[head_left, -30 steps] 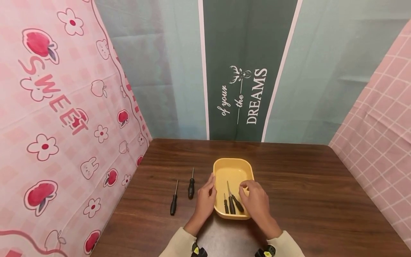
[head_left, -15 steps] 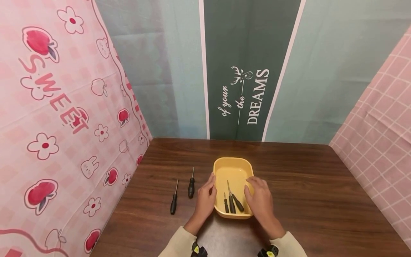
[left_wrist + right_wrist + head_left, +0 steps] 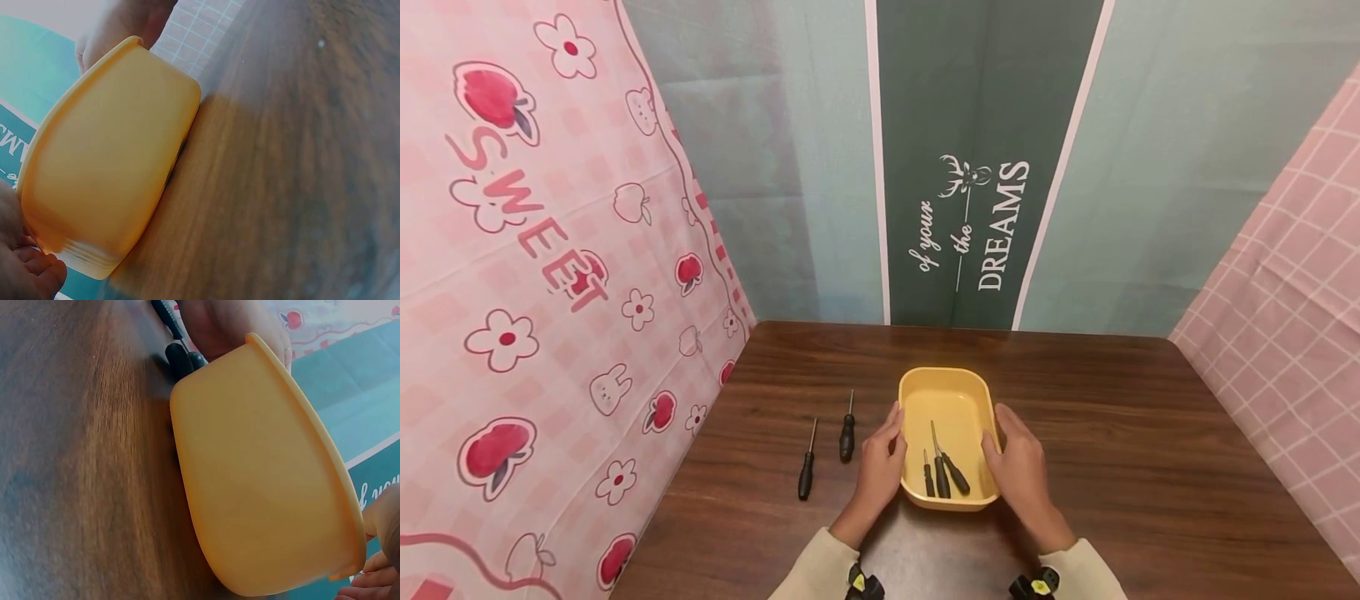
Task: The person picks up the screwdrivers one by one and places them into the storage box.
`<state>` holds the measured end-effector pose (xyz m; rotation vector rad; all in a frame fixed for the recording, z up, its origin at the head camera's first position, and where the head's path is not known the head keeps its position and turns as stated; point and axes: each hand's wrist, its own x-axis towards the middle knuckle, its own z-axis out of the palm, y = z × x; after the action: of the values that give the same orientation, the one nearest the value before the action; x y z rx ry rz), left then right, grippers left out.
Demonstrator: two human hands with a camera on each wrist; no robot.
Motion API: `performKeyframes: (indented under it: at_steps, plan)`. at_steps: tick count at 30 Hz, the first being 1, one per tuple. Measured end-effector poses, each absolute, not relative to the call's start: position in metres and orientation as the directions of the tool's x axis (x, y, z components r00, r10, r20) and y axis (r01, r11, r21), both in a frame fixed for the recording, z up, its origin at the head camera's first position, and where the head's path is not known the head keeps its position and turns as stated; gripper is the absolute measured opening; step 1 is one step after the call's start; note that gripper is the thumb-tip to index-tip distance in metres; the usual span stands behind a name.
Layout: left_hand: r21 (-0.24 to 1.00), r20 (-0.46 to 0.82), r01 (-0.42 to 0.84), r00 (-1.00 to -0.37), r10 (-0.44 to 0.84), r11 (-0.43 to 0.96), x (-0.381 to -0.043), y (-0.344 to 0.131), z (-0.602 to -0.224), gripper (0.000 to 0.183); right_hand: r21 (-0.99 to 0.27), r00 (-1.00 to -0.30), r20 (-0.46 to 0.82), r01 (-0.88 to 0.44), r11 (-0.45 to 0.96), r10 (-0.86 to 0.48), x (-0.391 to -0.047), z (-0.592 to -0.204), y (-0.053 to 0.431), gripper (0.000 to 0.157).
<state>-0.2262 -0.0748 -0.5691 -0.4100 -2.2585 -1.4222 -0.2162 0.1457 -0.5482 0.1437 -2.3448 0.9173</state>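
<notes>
A yellow plastic bin (image 3: 947,379) stands on the table between the two hands. My left hand (image 3: 880,462) grips its left side by the rim; in the left wrist view the curled fingers (image 3: 44,272) sit under the rim. On the opposite side my right hand (image 3: 1021,467) holds the bin, thumb at the inside of the rim and fingers outside. Inside, toward the near end, lie three black-handled screwdrivers: a short one (image 3: 928,479), a longer one (image 3: 942,479) and a slanted one (image 3: 958,477).
Left of the bin, two more black screwdrivers lie on the brown wooden table (image 3: 1112,433): one nearer screwdriver (image 3: 806,477) and one farther screwdriver (image 3: 847,437). Printed cloths hang behind and at both sides, the pink cloth (image 3: 572,350) on the left.
My right hand has moved right, from above the bin's inside to its right rim, which it now grips. The left hand and the screwdrivers have stayed put.
</notes>
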Motion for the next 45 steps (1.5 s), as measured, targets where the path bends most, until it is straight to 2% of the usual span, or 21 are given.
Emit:
performKeyframes:
  at_steps: [15,26,45]
  plan:
    - [0.772,0.504,0.457,-0.864,0.012,0.442,-0.227,-0.074,-0.569,0.037,-0.662,-0.84,0.52,-0.283,0.693,0.154,-0.22,-0.561,0.149,0.039]
    - [0.778,0.496,0.45,-0.868,0.009,0.438,-0.228,-0.074,-0.571,0.038,-0.695,-0.824,0.537,-0.311,0.648,0.181,-0.221,-0.562,0.149,0.035]
    - [0.791,0.485,0.445,-0.874,0.013,0.421,-0.228,-0.073,-0.57,0.038,-0.839,-0.847,0.448,-0.286,0.463,0.287,-0.222,-0.567,0.148,0.032]
